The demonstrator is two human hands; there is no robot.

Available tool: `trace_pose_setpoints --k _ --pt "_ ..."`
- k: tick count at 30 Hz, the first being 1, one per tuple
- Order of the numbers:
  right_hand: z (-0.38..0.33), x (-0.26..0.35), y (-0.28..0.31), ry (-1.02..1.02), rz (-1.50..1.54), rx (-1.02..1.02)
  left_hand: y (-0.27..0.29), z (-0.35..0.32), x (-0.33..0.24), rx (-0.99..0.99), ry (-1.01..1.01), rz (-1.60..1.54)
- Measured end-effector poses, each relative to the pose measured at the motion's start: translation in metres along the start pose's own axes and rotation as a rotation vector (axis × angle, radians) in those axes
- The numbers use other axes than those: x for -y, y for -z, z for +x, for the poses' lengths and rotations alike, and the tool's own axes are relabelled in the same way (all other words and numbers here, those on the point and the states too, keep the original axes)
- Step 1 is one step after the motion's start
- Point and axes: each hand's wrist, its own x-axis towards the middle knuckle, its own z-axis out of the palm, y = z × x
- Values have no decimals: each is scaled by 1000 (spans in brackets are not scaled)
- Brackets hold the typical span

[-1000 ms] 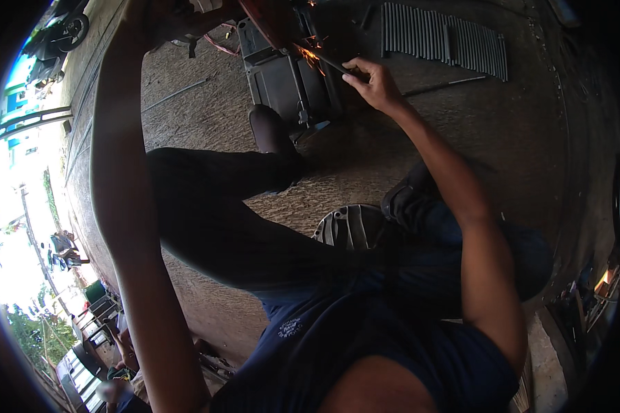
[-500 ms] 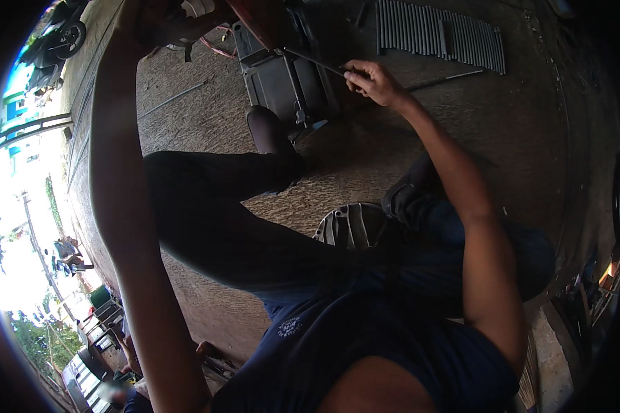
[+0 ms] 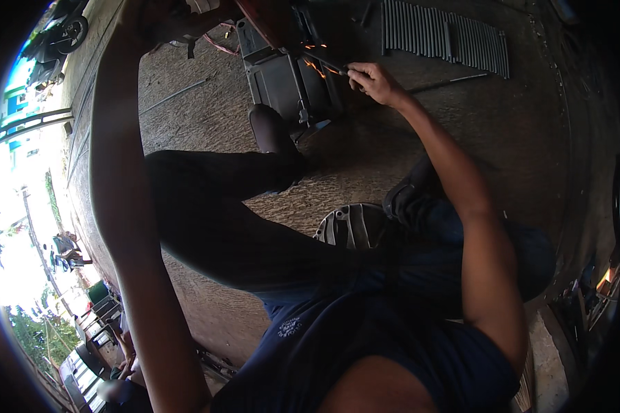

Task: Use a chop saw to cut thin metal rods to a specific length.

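Observation:
My right hand (image 3: 371,81) is closed round the near end of a dark metal rod (image 3: 332,66). The rod's far end reaches into a cut-off saw (image 3: 277,81) with a grey base and a reddish guard (image 3: 258,22). Orange sparks (image 3: 314,67) fly where rod and saw meet. Stretched to the top left, my left hand (image 3: 169,26) is in deep shade, closed about the saw's handle; its fingers show only dimly. The cutting spot itself is mostly hidden by the guard.
Cut rods (image 3: 420,33) lie in a neat row right of the saw, near a longer rod (image 3: 467,77). Another thin rod (image 3: 176,95) rests at left. A ribbed round metal piece (image 3: 351,226) sits between my legs. Motorbike (image 3: 67,40) and another person (image 3: 127,385) at left.
Sparks have appeared at the saw. The rod and my right hand have shifted very slightly, and the reddish guard sits a little lower and further right.

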Motion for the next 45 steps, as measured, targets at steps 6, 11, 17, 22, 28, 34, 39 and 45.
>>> trace_pose_setpoints --k 6,11,17,22,28,34,39,45 --pt "-5 8 10 -103 197 156 0 -2 1 -157 -220 -85" --pt "-4 13 14 -54 318 130 -5 -2 1 -153 -152 -193" --pt "7 5 10 8 237 -18 -1 0 1 -237 -349 32" --pt "10 -4 2 15 303 53 -1 -4 0 -133 -181 -42" --pt "5 -4 4 -4 309 94 6 -2 -3 -47 -91 78" --pt "9 -8 11 42 245 57 3 5 -8 92 179 -115" --pt "9 -11 15 -2 250 22 0 -6 1 295 408 -39" --pt "10 -10 6 -50 221 32 -6 -1 3 -52 -60 -16"
